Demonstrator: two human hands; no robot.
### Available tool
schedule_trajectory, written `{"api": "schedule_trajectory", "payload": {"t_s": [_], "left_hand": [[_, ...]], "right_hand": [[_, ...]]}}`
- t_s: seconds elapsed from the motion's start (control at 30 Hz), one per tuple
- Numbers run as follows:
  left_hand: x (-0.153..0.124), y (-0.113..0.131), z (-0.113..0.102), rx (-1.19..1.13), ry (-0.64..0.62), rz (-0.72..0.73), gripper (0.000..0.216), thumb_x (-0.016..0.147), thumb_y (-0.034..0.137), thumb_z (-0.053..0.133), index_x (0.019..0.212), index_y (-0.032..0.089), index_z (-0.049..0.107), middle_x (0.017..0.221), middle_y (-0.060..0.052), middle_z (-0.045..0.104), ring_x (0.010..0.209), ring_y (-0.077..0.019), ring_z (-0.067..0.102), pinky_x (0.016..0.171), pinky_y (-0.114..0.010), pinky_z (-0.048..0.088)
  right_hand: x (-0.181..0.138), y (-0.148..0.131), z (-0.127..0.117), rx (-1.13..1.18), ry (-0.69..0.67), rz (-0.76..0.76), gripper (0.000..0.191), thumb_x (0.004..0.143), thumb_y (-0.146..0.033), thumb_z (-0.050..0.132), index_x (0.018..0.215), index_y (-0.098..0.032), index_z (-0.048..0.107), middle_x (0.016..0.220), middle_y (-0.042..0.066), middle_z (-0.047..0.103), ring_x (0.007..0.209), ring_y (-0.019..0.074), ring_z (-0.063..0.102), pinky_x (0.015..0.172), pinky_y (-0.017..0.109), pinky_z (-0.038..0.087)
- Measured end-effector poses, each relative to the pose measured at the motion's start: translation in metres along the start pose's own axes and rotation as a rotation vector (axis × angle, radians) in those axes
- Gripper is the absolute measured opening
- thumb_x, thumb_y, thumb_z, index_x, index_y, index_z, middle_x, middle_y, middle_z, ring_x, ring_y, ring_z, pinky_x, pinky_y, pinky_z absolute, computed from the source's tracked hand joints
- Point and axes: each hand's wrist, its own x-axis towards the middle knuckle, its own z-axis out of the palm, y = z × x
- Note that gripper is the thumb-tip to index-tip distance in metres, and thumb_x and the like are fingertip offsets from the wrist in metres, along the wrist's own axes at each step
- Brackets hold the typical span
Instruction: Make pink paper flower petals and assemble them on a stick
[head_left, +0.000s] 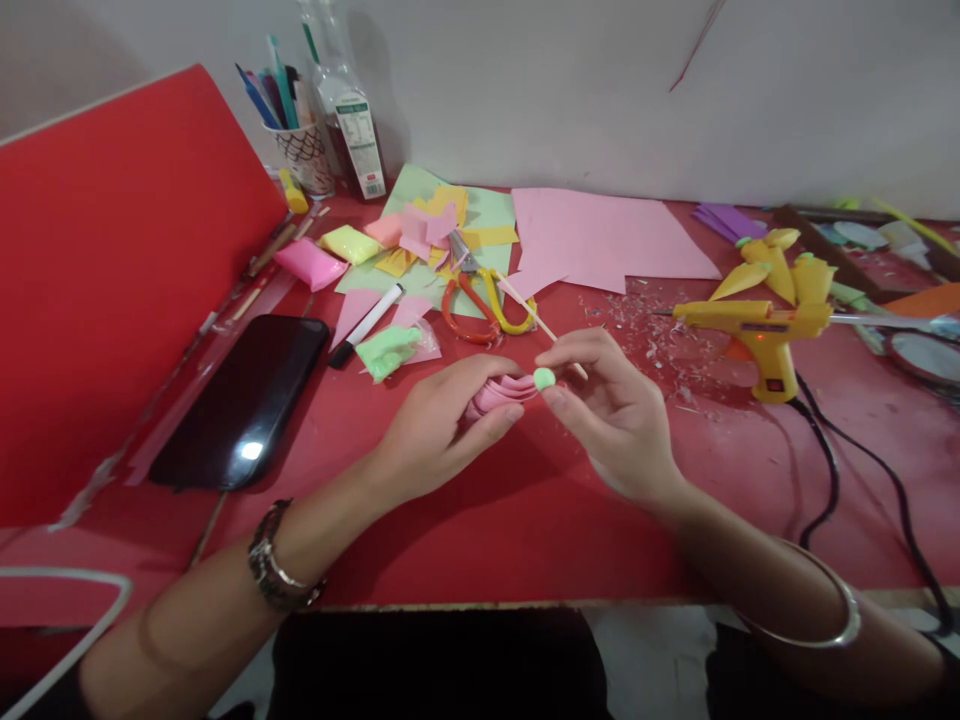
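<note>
My left hand (442,415) is closed round a rolled, layered pink paper piece (495,394) that looks like a paper flower. At its right end sits a small light-green blob of soft clay (544,378), pinched between the thumb and fingertips of my right hand (619,415). A thin wooden stick (529,308) runs up to the left from behind my right fingers; whether they grip it or it lies on the table, I cannot tell. Beyond my left hand, an opened lump of green clay (388,350) rests on its wrapper.
Scissors (471,310), a marker (366,325) and a phone (241,400) lie close by. Pink paper (600,235) and clay packets (311,264) are behind. At right stands a lit glue gun (765,340) with a cord and yellow paper flowers (780,265). A bottle (352,130) stands back left.
</note>
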Motion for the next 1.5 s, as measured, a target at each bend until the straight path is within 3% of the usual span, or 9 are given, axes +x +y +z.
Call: {"api": "schedule_trajectory", "payload": {"t_s": [0.67,1.0,1.37,1.5], "left_hand": [[0.0002,0.0003,-0.0001,-0.004,-0.015,-0.002,0.015,0.082,0.023,0.043,0.094,0.016,0.048,0.084,-0.001,0.06,0.072,-0.0104,0.054,0.063,-0.02,0.042],[0.0004,0.0012,-0.0009,-0.011,-0.03,-0.005,0.016,0.081,0.023,0.042,0.094,0.016,0.048,0.084,-0.002,0.06,0.071,-0.011,0.054,0.063,-0.021,0.042],[0.0001,0.0004,-0.0006,-0.023,-0.045,-0.032,0.017,0.082,0.026,0.041,0.095,0.017,0.048,0.084,-0.002,0.06,0.072,-0.012,0.055,0.063,-0.022,0.042],[-0.0007,-0.0007,-0.0002,-0.047,-0.016,-0.046,0.022,0.078,0.03,0.05,0.097,0.018,0.045,0.089,-0.002,0.059,0.078,-0.013,0.055,0.066,-0.022,0.043]], "right_hand": [[0.0008,-0.0017,0.0013,0.002,0.005,-0.011,0.009,0.073,-0.014,0.052,0.077,-0.022,0.053,0.08,0.0,0.044,0.074,0.0114,0.046,0.068,0.028,0.044],[-0.0004,-0.0005,-0.0001,0.044,-0.021,-0.003,0.014,0.073,-0.015,0.052,0.085,-0.022,0.052,0.083,0.001,0.045,0.075,0.0112,0.046,0.07,0.028,0.044],[0.0005,-0.0012,0.0007,0.012,-0.008,-0.007,0.007,0.073,-0.016,0.052,0.077,-0.022,0.052,0.079,0.0,0.044,0.074,0.0118,0.046,0.068,0.028,0.044],[-0.001,-0.0011,-0.0004,0.071,-0.039,0.007,0.017,0.075,-0.016,0.049,0.09,-0.023,0.052,0.086,0.001,0.047,0.08,0.0125,0.047,0.073,0.029,0.044]]}}
